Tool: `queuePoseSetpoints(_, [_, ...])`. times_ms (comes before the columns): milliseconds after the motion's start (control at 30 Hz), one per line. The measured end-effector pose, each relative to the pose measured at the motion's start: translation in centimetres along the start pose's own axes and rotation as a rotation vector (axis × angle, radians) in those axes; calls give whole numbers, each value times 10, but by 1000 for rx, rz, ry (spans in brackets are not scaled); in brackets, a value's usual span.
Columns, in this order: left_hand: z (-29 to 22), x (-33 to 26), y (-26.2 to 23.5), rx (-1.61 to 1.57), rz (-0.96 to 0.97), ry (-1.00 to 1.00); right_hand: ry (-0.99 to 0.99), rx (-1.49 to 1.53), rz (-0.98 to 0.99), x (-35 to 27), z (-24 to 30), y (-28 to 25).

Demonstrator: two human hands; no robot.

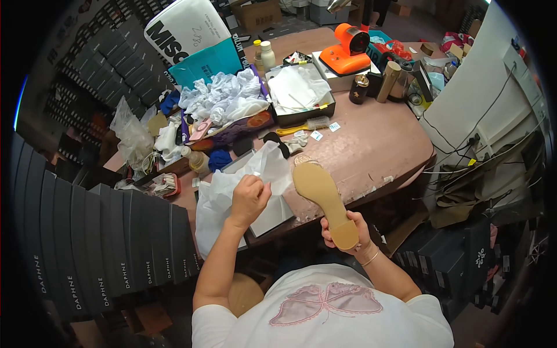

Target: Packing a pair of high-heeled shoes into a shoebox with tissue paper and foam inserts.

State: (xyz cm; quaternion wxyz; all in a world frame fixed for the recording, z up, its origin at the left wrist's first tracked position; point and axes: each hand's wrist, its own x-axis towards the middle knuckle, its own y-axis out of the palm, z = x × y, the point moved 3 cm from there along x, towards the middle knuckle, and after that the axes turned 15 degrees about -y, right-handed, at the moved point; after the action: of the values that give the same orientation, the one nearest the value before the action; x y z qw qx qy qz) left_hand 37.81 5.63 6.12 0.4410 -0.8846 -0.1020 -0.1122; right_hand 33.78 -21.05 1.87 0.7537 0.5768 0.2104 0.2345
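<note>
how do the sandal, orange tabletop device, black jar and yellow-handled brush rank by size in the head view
1. Sandal, though its nearness to the camera enlarges it
2. Orange tabletop device
3. Black jar and yellow-handled brush: too alike to rank

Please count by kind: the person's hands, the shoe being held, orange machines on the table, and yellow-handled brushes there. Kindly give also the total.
Hands: 2 (left hand, right hand)
Held shoe: 1
Orange machine: 1
Yellow-handled brush: 1
Total: 5
</note>
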Motion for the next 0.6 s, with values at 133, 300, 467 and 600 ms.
queuePoseSetpoints(133, [-4, -31, -3, 37, -25, -22, 141, -331, 90, -8, 13, 17])
queuePoseSetpoints(300, [-8, -70, -14, 27, 35, 20, 370, -639, 191, 11, -7, 34])
queuePoseSetpoints(467, [-16, -117, -48, -11, -134, 7, 523, -1160, 161, 64, -57, 44])
queuePoseSetpoints(600, [69, -143, -57, 97, -445, -474, 522, -1193, 140, 63, -81, 26])
